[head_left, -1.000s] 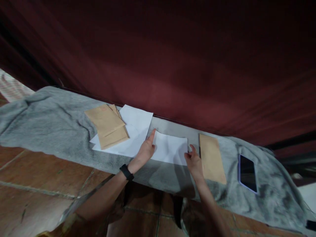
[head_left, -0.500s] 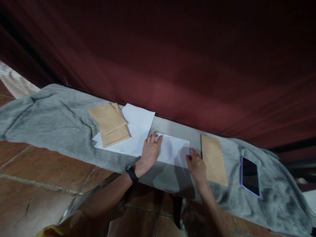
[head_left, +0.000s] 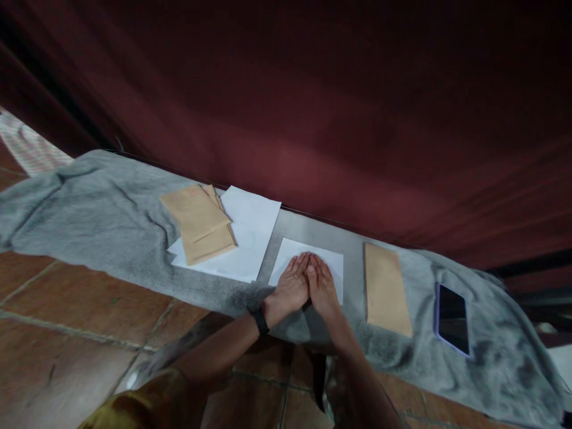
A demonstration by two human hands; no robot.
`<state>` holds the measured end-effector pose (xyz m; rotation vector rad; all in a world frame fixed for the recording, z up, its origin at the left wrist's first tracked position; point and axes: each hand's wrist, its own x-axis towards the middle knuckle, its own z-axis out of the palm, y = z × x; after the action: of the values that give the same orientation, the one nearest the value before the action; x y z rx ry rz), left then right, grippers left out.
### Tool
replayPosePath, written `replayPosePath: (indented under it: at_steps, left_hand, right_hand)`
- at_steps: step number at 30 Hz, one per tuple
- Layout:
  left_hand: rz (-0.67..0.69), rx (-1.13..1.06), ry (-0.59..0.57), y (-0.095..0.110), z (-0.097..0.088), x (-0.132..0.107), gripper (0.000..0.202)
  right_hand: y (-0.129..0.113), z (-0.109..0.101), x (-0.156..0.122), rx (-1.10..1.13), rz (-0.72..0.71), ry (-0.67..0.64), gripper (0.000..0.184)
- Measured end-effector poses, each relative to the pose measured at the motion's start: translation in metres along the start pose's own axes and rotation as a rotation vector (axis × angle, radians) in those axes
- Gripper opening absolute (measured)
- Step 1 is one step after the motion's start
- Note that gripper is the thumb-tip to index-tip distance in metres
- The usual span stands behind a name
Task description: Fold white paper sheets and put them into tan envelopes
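A folded white sheet of paper [head_left: 330, 257] lies on a grey cloth [head_left: 98, 214] over a low bench. My left hand [head_left: 292, 283] and my right hand [head_left: 322, 285] lie flat on it, side by side and touching, fingers stretched out and pointing away from me. Neither hand holds anything. A black band sits on my left wrist. To the left, two brown envelopes [head_left: 199, 221] rest on a pile of loose white sheets [head_left: 250, 229]. To the right of my hands lies a single brown envelope [head_left: 386, 289].
A phone [head_left: 453, 319] with a dark screen lies on the cloth at the right. A dark red curtain [head_left: 313, 107] hangs right behind the bench. Reddish floor tiles [head_left: 67, 322] run along the near side.
Both hands have slid inward from the paper's left and right edges and now meet flat at its middle. The view has shifted slightly.
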<state>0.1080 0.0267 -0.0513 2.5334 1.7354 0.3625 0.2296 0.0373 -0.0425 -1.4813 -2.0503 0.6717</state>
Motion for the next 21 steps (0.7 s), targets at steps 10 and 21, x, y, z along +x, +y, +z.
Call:
replayPosePath:
  at_steps: [10, 21]
  left_hand:
    - [-0.006, 0.078, 0.015, -0.02, 0.007, 0.015, 0.057]
    - [-0.104, 0.035, 0.01, -0.02, -0.006, 0.023, 0.059]
  right_hand:
    - [-0.004, 0.01, 0.011, -0.25, 0.057, 0.008, 0.064]
    - [-0.005, 0.01, 0.02, -0.447, 0.112, -0.011, 0.06]
